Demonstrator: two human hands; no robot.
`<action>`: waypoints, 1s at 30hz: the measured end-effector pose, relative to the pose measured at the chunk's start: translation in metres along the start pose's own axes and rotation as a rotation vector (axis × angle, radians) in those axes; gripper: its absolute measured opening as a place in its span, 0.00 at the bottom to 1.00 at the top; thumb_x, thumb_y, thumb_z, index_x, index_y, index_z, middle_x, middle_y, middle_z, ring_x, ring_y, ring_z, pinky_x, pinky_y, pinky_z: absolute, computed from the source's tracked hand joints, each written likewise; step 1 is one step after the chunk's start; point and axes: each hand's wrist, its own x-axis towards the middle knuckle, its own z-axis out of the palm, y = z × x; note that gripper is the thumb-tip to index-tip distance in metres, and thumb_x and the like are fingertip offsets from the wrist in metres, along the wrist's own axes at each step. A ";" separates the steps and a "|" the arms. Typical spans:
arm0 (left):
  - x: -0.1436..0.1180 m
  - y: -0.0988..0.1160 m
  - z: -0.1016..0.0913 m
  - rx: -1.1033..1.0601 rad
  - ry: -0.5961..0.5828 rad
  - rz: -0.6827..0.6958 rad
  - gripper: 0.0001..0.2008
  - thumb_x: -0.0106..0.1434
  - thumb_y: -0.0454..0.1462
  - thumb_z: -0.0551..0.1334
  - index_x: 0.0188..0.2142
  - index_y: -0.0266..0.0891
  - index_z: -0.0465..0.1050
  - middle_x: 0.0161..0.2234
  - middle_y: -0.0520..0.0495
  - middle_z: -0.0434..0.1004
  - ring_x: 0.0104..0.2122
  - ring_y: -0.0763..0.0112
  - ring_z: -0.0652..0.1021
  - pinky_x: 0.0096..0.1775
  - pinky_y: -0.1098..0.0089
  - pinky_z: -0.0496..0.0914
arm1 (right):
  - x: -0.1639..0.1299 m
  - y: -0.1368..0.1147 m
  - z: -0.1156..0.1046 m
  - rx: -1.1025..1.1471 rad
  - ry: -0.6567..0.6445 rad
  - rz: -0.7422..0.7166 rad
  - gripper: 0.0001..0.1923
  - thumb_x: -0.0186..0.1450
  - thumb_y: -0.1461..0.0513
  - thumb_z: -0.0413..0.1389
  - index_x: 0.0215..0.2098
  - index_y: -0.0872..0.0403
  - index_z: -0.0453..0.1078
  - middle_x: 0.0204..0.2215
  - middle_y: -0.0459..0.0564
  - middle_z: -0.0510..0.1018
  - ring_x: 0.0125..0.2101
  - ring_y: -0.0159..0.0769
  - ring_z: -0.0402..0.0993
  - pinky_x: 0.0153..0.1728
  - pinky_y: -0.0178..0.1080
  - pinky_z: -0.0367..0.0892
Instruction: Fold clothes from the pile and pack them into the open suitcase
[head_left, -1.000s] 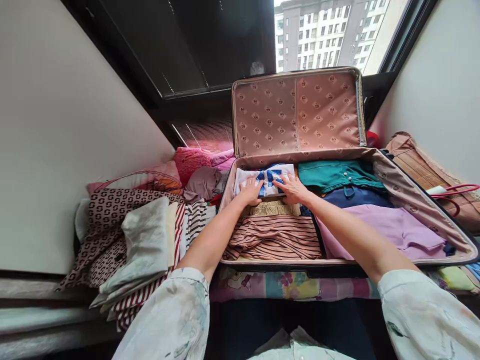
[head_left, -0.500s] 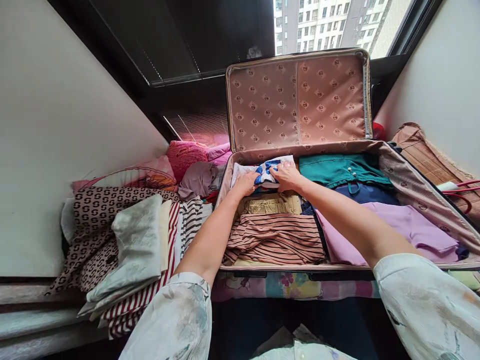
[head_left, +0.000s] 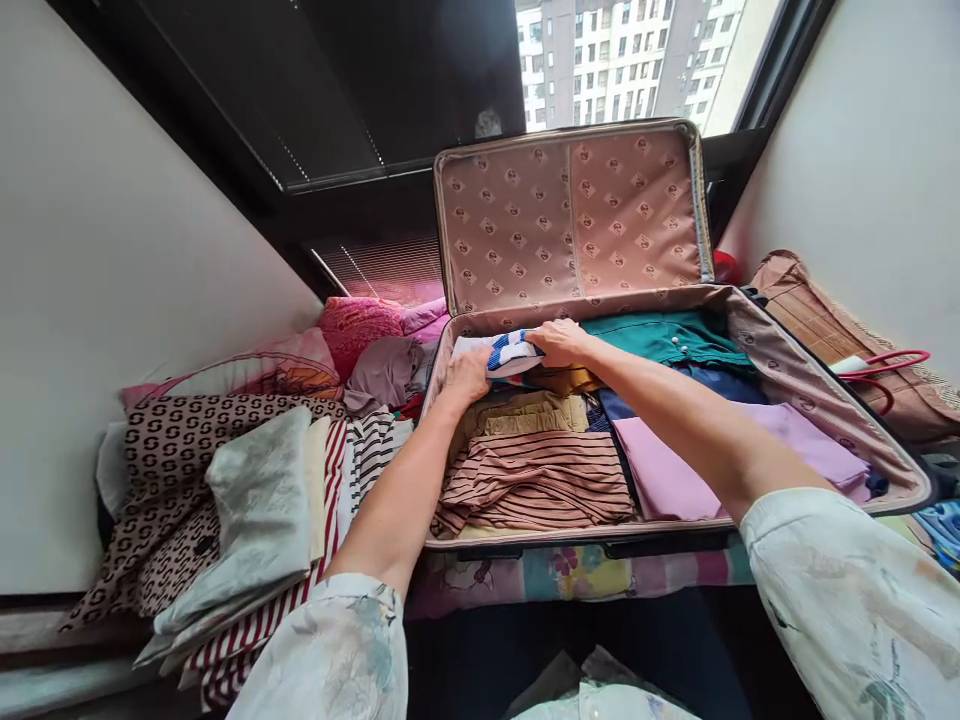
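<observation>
A folded white-and-blue garment [head_left: 508, 352] is in the back left part of the open suitcase [head_left: 570, 220]. My left hand [head_left: 466, 376] grips its left end, fingers partly hidden. My right hand [head_left: 559, 342] is closed round its right end, with the fingertips tucked out of sight. Under the right hand, mustard cloth [head_left: 570, 379] shows. Nearer me lie beige elastic-waisted clothing [head_left: 534, 414] and a brown-and-black striped garment [head_left: 536, 478]. To the right are a teal garment [head_left: 660, 335] and folded lilac cloth [head_left: 799, 450].
Left of the suitcase, folded clothes are piled: a patterned brown cloth [head_left: 161, 460], a pale grey-green one [head_left: 262, 490] and red-striped fabric [head_left: 244, 640]. Pink bedding [head_left: 360, 325] lies behind. A woven brown mat [head_left: 817, 310] with red cord [head_left: 892, 358] is at right.
My right hand has shifted from the top of the white-and-blue garment to its right end, which looks raised. Mustard cloth shows more beneath it. The camera view has also shifted.
</observation>
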 end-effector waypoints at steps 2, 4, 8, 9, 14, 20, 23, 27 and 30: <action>0.001 0.003 -0.023 -0.006 0.080 0.036 0.32 0.61 0.34 0.65 0.65 0.46 0.69 0.61 0.42 0.77 0.58 0.50 0.77 0.58 0.56 0.71 | -0.011 0.013 -0.022 0.005 0.015 0.004 0.25 0.63 0.60 0.61 0.59 0.53 0.75 0.50 0.60 0.83 0.48 0.49 0.81 0.41 0.40 0.69; 0.007 0.008 -0.050 -0.038 0.131 0.138 0.30 0.61 0.35 0.65 0.64 0.45 0.70 0.59 0.43 0.78 0.57 0.53 0.78 0.57 0.59 0.71 | -0.026 0.032 -0.044 0.017 0.028 0.021 0.25 0.62 0.59 0.62 0.57 0.52 0.76 0.48 0.56 0.84 0.45 0.46 0.80 0.38 0.38 0.67; 0.031 0.035 -0.106 -0.092 0.056 0.329 0.25 0.60 0.37 0.66 0.58 0.43 0.74 0.47 0.47 0.83 0.48 0.58 0.82 0.50 0.65 0.73 | -0.062 0.077 -0.078 0.062 0.048 0.070 0.23 0.61 0.59 0.61 0.55 0.50 0.77 0.42 0.50 0.84 0.40 0.38 0.78 0.35 0.35 0.64; 0.038 0.046 -0.119 -0.071 0.060 0.333 0.24 0.60 0.38 0.66 0.56 0.43 0.75 0.45 0.47 0.83 0.46 0.58 0.82 0.49 0.65 0.73 | -0.071 0.089 -0.084 0.069 0.061 0.079 0.22 0.61 0.59 0.61 0.54 0.50 0.77 0.41 0.49 0.83 0.39 0.38 0.78 0.35 0.35 0.64; 0.067 0.119 -0.161 0.072 0.381 0.324 0.25 0.64 0.38 0.63 0.61 0.41 0.71 0.54 0.39 0.78 0.56 0.49 0.78 0.58 0.52 0.69 | -0.120 0.153 -0.106 0.002 0.290 0.220 0.28 0.63 0.57 0.60 0.62 0.50 0.74 0.48 0.52 0.82 0.46 0.44 0.76 0.44 0.40 0.67; 0.095 0.212 -0.098 0.061 0.496 0.418 0.27 0.69 0.34 0.57 0.68 0.38 0.63 0.60 0.31 0.73 0.62 0.43 0.72 0.64 0.42 0.59 | -0.183 0.207 -0.041 -0.142 0.475 0.392 0.33 0.68 0.55 0.57 0.71 0.53 0.64 0.60 0.63 0.75 0.55 0.55 0.72 0.54 0.52 0.64; 0.100 0.249 -0.033 0.098 0.166 0.492 0.29 0.67 0.31 0.58 0.68 0.35 0.64 0.61 0.27 0.72 0.63 0.43 0.71 0.65 0.42 0.60 | -0.202 0.211 0.040 -0.143 0.218 0.411 0.32 0.68 0.60 0.56 0.71 0.54 0.64 0.60 0.68 0.74 0.58 0.58 0.70 0.57 0.56 0.62; 0.105 0.266 0.021 0.156 -0.308 0.529 0.54 0.55 0.35 0.72 0.76 0.40 0.47 0.76 0.23 0.44 0.74 0.35 0.51 0.65 0.34 0.59 | -0.208 0.217 0.128 0.080 -0.125 0.505 0.51 0.58 0.61 0.64 0.77 0.48 0.52 0.73 0.65 0.59 0.70 0.60 0.57 0.61 0.59 0.63; 0.119 0.253 0.026 0.219 -0.320 0.597 0.64 0.48 0.33 0.75 0.77 0.45 0.41 0.77 0.26 0.39 0.75 0.32 0.47 0.65 0.29 0.54 | -0.203 0.227 0.149 0.157 -0.098 0.490 0.57 0.56 0.61 0.66 0.79 0.46 0.45 0.75 0.65 0.53 0.71 0.61 0.54 0.62 0.60 0.63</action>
